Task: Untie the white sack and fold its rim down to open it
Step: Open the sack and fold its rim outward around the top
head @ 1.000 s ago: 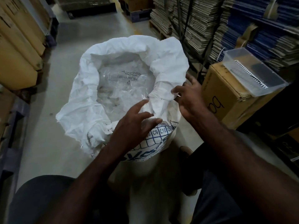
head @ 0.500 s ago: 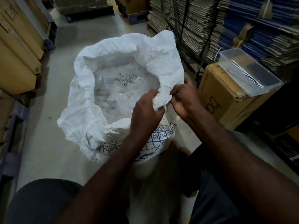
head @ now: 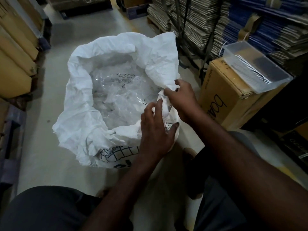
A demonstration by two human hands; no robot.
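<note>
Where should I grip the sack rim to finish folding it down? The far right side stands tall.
Judging by its pose, grip the upright flap of the sack at its free top edge, coming from the right side and rolling outward. It stands tallest there, while the left rim is already turned down. Both hands, left and right, work the bunched near corner.
</note>
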